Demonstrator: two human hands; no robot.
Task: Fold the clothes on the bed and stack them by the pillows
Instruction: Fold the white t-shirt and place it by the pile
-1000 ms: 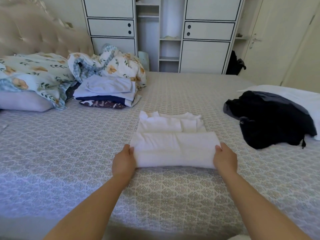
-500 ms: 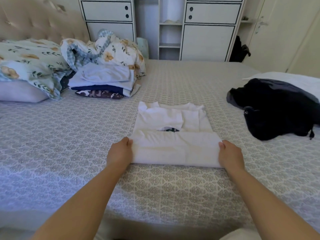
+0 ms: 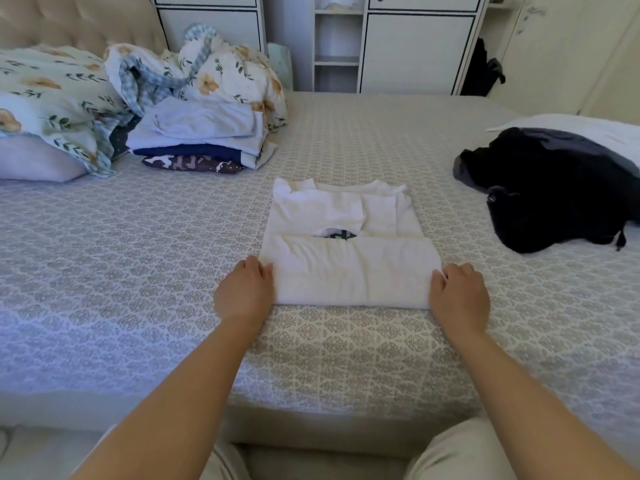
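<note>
A white T-shirt (image 3: pixel 346 244) lies partly folded in the middle of the bed (image 3: pixel 138 271), its lower part doubled over towards the collar, a bit of dark print showing in the gap. My left hand (image 3: pixel 244 292) grips the folded part's left edge and my right hand (image 3: pixel 459 296) grips its right edge. A stack of folded clothes (image 3: pixel 197 136) sits at the back left beside a lilac pillow (image 3: pixel 34 161). A crumpled black garment (image 3: pixel 547 188) lies at the right.
A floral duvet (image 3: pixel 69 88) is bunched over the pillow and behind the stack. A white sheet or garment (image 3: pixel 588 129) lies behind the black one. White cupboards (image 3: pixel 415 46) and a door (image 3: pixel 571 46) stand past the bed's far side.
The folded lower part has been drawn slightly back towards me, opening a gap that shows the dark print. My hands stay at its two edges; the camera has tipped downward.
</note>
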